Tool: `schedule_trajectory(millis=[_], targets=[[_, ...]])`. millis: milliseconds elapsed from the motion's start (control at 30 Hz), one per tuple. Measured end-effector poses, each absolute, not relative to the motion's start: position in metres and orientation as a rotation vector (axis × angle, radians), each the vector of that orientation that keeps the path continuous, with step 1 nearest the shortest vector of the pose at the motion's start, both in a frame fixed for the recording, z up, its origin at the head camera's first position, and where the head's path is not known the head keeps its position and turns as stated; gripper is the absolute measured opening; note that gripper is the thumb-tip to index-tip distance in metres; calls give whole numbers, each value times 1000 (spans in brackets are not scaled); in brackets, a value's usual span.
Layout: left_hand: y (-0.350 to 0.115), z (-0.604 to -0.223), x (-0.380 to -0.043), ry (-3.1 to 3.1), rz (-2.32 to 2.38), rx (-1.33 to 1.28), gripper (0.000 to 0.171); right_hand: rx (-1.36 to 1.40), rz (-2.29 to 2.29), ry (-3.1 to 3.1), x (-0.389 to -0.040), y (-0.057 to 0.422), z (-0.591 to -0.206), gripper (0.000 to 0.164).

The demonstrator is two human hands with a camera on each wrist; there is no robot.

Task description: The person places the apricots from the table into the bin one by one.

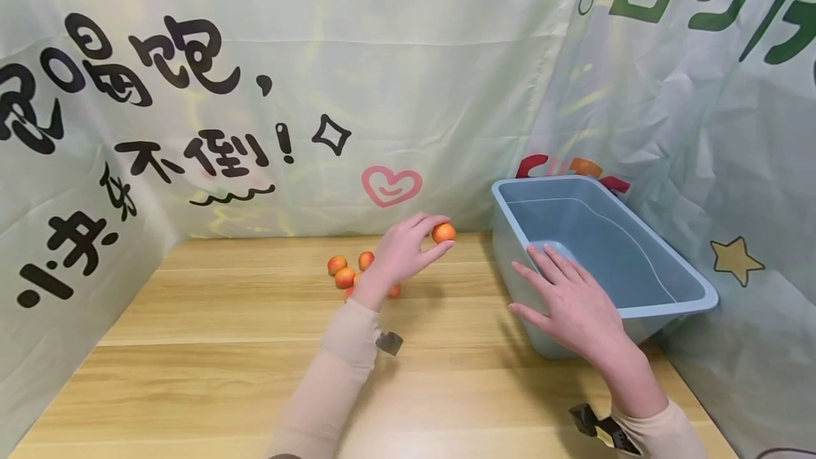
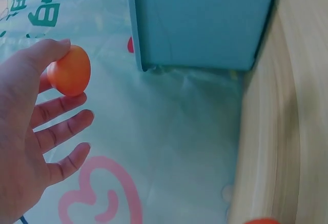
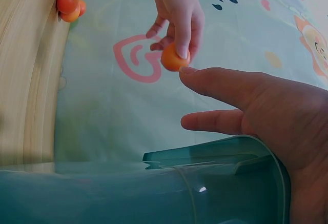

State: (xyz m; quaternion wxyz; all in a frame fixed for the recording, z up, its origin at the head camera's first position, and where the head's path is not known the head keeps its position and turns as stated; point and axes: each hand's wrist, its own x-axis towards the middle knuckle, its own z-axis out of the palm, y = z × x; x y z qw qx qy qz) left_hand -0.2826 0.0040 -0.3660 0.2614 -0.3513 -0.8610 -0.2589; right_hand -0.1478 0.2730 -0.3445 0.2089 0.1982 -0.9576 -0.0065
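My left hand [image 1: 408,250] pinches a small round orange-red fruit [image 1: 443,233] between thumb and fingertips, above the table and left of the bin. In the left wrist view the fruit [image 2: 72,70] is held by thumb and forefinger, with the other fingers spread below. My right hand [image 1: 576,299], fingers extended, is at the left rim of a blue plastic bin [image 1: 669,309]. The right wrist view shows its thumb and a finger apart over the bin, nothing between them. Several similar fruits [image 1: 345,278] lie on the table, partly hidden behind my left wrist.
The wooden table [image 1: 223,367] runs back to printed cloth walls [image 1: 433,91] at the rear and both sides. The bin stands at the right, close to the cloth there. A dark cable [image 1: 780,451] shows at the lower right corner.
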Motion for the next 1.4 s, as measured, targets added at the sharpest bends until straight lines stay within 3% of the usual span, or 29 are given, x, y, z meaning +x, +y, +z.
schedule_trajectory(millis=[567,1400], targets=[[64,-361,-309,-2247,-801,-992,45,566,-32,-2632,-147,275,-346,65],[135,-351,-314,-2429,-845,-940,48,565,-63,-2625,-148,275,-345,65]])
